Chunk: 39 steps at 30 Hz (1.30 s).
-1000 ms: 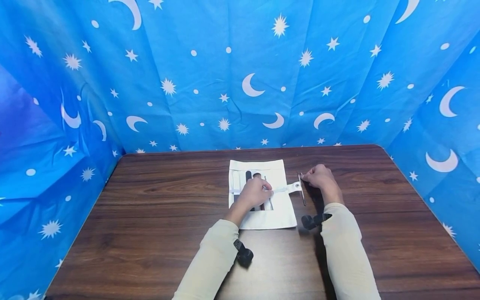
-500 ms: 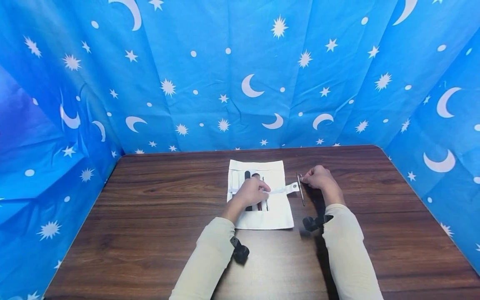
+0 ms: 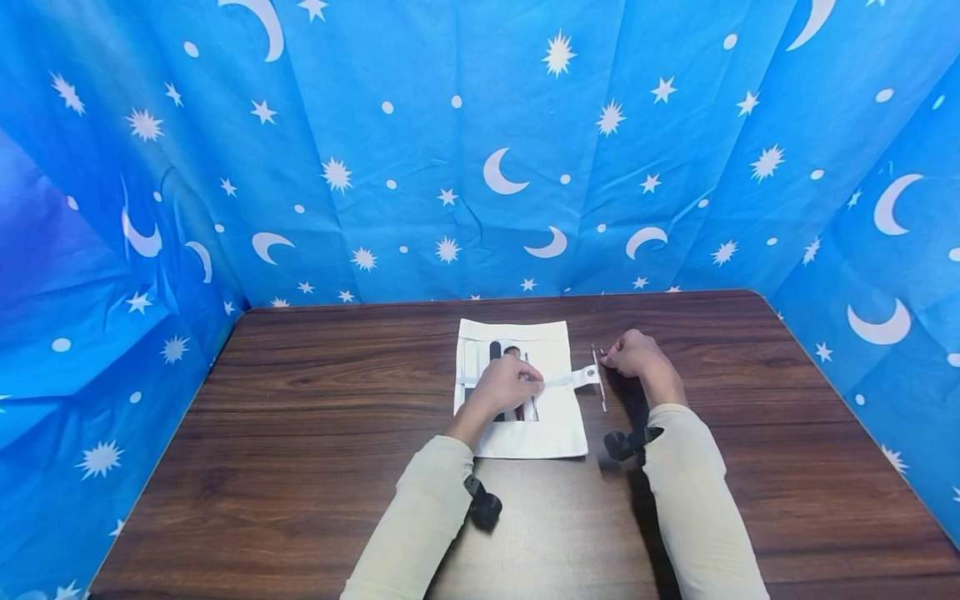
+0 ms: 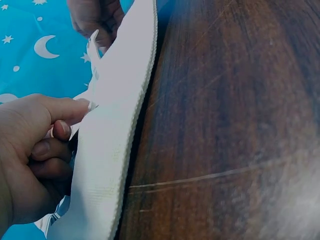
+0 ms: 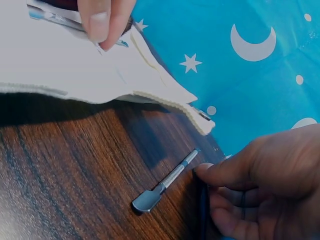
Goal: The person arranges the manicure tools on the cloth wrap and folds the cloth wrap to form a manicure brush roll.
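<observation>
A white case [image 3: 562, 433] lies spread open on the table, with several slim tools in its slots, one a dark-handled tool [image 3: 495, 349]. My left hand [image 3: 504, 385] is over the slots, thumb and index finger pinching a thin pale band [image 3: 556, 382] that runs across the case. A snap tab [image 3: 587, 376] sticks out at the right. Beside it lies a metal cuticle pusher [image 5: 172, 176], its broad end toward the right wrist camera. My right hand [image 5: 267, 187], fingers curled in, has its thumb tip close to the pusher's thin end; I cannot tell whether it pinches something.
The brown wood-grain table [image 3: 315, 400] extends around the case. A blue cloth [image 3: 420, 217] with white moons and stars hangs behind and at both sides. A black wrist camera [image 3: 484, 507] is on the left sleeve and another camera [image 3: 619, 445] on the right.
The cuticle pusher has shifted slightly left, toward the case's tab. Both hands stay at nearly the same places, the left still pinching the pale band.
</observation>
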{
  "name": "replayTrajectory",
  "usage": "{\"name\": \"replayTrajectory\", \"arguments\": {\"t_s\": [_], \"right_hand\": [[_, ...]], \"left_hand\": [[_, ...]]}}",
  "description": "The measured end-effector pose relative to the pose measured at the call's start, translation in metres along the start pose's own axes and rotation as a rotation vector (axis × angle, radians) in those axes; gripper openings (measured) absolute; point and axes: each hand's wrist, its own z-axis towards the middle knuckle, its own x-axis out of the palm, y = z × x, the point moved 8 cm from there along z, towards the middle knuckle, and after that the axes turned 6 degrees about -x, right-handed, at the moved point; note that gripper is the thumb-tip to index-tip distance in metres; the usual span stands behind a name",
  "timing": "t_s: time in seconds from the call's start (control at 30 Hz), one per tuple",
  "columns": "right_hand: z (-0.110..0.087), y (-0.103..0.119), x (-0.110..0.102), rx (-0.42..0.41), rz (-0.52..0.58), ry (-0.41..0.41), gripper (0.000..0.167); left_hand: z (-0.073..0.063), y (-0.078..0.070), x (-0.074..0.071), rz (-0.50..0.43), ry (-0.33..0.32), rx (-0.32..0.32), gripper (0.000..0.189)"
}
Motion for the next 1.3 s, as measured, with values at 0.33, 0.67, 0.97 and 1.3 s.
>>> {"name": "replayTrajectory", "arguments": {"t_s": [0.33, 0.67, 0.97, 1.3], "right_hand": [[0.001, -0.007, 0.003, -0.039, 0.175, 0.028, 0.017], [0.002, 0.002, -0.015, -0.099, 0.286, -0.189, 0.029], [0.003, 0.037, -0.031, -0.236, 0.592, -0.404, 0.031], [0.013, 0.066, -0.008, -0.232, 0.683, -0.365, 0.031]], "left_hand": [[-0.002, -0.003, -0.001, 0.002, -0.028, -0.009, 0.015], [-0.001, -0.004, -0.001, 0.036, -0.054, -0.004, 0.015], [0.001, -0.003, 0.0, 0.048, -0.054, 0.015, 0.013], [0.002, 0.0, -0.001, 0.051, -0.064, -0.01, 0.011]]}}
